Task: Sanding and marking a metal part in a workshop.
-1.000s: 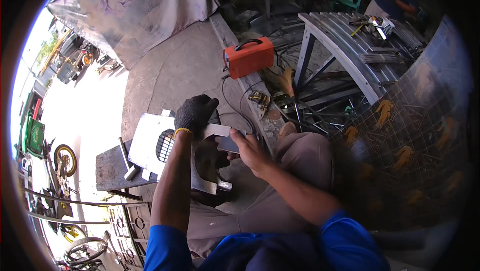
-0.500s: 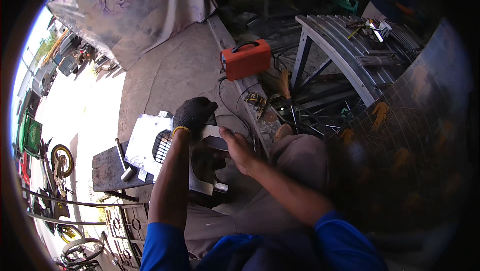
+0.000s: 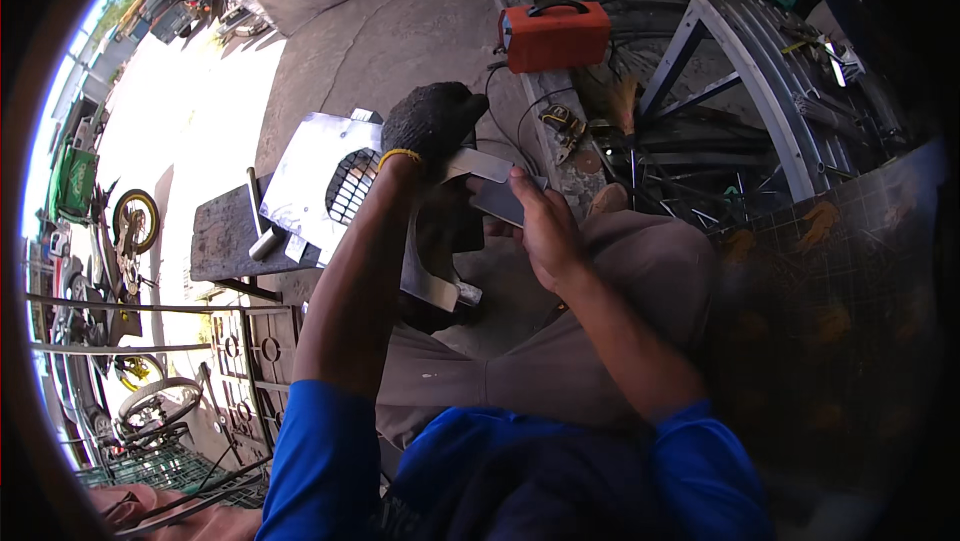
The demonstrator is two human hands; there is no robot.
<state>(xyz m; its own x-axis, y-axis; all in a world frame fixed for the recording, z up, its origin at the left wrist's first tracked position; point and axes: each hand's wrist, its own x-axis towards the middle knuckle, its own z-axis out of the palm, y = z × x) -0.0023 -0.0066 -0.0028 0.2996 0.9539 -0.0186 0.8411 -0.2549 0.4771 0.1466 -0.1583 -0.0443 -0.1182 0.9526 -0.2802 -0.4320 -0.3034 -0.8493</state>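
Note:
My left hand (image 3: pixel 432 126), in a dark knit glove with a yellow band at the wrist, is closed at the edge of a shiny sheet-metal part (image 3: pixel 310 166); its grip is partly hidden. The part has a round opening with a black grille (image 3: pixel 355 184) and sits over a dark bench (image 3: pixel 225 236). A bright metal strip (image 3: pixel 482 163) sticks out beside the glove. My bare right hand (image 3: pixel 548 231) pinches a flat grey metal plate (image 3: pixel 500 203), its thumb by the strip's end. Below the glove is a curved metal edge (image 3: pixel 425 281).
A hammer (image 3: pixel 264 243) lies on the bench. An orange machine (image 3: pixel 557 38) with cables stands ahead, near a yellow-black tool (image 3: pixel 563 123) and a broom (image 3: pixel 625 106). A metal rack table (image 3: pixel 760 91) is at right. A barred gate (image 3: pixel 250 351) and parked motorbikes are at left.
The view has tilted and turned, so the scene sits higher and mostly further right. My right thumb shows by the strip's end, and more of the grey plate is visible.

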